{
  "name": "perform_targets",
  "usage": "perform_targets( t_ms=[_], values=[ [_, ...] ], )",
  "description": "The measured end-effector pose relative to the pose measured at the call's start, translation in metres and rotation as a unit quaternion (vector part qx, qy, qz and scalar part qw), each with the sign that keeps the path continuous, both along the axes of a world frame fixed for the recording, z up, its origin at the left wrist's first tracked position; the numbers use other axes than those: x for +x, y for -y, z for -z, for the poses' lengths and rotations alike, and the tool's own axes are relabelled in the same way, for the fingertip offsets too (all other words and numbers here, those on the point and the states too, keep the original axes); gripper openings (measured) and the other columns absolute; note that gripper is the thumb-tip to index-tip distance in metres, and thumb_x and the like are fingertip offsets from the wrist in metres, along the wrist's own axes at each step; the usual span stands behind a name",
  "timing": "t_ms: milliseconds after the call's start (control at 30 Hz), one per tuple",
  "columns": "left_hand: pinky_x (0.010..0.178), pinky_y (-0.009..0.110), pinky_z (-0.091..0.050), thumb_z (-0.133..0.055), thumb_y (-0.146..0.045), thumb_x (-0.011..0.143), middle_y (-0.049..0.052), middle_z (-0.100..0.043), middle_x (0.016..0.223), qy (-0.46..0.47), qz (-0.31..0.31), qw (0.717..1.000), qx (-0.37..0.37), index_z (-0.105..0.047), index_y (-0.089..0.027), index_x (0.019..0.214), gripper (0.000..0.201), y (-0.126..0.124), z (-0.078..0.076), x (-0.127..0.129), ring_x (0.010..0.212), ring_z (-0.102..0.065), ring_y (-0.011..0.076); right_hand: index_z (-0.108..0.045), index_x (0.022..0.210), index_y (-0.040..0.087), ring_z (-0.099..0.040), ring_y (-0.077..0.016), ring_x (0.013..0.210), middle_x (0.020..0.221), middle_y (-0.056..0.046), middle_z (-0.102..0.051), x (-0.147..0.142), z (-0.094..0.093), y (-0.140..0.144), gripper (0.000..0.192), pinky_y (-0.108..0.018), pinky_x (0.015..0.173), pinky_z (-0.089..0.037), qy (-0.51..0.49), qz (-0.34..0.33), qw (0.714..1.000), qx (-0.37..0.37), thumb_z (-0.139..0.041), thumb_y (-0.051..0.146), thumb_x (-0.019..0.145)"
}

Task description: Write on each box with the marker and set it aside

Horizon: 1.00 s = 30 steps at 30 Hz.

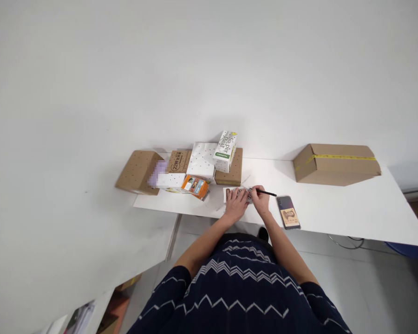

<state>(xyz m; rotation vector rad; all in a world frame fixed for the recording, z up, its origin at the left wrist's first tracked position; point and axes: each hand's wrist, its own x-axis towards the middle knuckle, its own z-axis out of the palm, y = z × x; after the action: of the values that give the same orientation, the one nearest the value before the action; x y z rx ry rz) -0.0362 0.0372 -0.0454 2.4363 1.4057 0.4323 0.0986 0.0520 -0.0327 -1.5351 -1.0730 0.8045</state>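
Note:
On the white table, my left hand [236, 204] lies over a small white printed piece [226, 195], fingers stretched out across it. Whether that piece is a card or a flat box I cannot tell, since both hands cover much of it. A slim black pen [267, 192] is pinched in my right hand [261, 200], its rear end pointing right. My right fingertips are at the right part of the white piece, and the pen's tip is hidden. Just right of that hand lies a smartphone [288, 212] with a portrait picture on its lower back.
Several boxes stand at the left: a brown dotted box [135, 171], a white dotted box [201, 160], an orange box [196, 186], and a "Super Meal" box [225, 150] atop a brown one. A large cardboard box [341, 164] sits at the right by the wall.

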Motion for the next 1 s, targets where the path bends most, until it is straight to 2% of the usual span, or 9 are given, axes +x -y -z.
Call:
perform_targets(
  t_ms=[333,500,800,1000],
  values=[
    [0.114,0.055,-0.018,-0.048,-0.027,0.09,0.007,-0.047,0.144,0.032,0.0,0.999,0.007,-0.043,-0.027,0.142,0.052,0.0002,0.0033,0.0,0.138,-0.031,0.0329,-0.053,0.076,0.02,-0.051,-0.0133,0.06,0.064,0.001,-0.055,0.0015,0.0038,-0.0014,0.018,-0.027,0.06,-0.045,0.049,0.003,0.999,-0.009,-0.048,0.037,0.079],
    [0.115,0.054,-0.017,-0.046,-0.027,0.091,0.006,-0.045,0.146,0.011,-0.001,1.0,-0.004,-0.042,-0.026,0.142,0.051,0.0001,0.0019,0.001,0.139,-0.031,0.0324,-0.053,0.076,0.02,-0.05,-0.0132,0.056,0.061,0.002,-0.055,0.0023,0.0031,-0.0027,0.018,-0.027,0.057,-0.045,0.057,-0.001,0.998,-0.015,-0.048,0.037,0.079],
    [0.115,0.055,-0.017,-0.043,-0.029,0.092,0.008,-0.046,0.145,0.026,0.004,1.0,-0.002,-0.045,-0.022,0.14,0.049,0.0002,0.0032,0.0006,0.139,-0.03,0.0335,-0.053,0.076,0.02,-0.05,-0.0128,0.055,0.06,0.002,-0.054,0.0021,0.0011,-0.0028,0.017,-0.026,0.057,-0.045,0.044,0.003,0.999,-0.019,-0.048,0.036,0.078],
    [0.115,0.054,-0.016,-0.045,-0.028,0.091,0.006,-0.045,0.146,0.017,-0.002,1.0,-0.003,-0.044,-0.025,0.141,0.049,0.0004,0.0033,0.0011,0.139,-0.03,0.0322,-0.056,0.076,0.02,-0.049,-0.0123,0.053,0.057,0.004,-0.053,0.0026,0.0003,-0.001,0.018,-0.026,0.057,-0.045,0.007,0.005,1.0,-0.029,-0.053,0.038,0.076]
  ],
)
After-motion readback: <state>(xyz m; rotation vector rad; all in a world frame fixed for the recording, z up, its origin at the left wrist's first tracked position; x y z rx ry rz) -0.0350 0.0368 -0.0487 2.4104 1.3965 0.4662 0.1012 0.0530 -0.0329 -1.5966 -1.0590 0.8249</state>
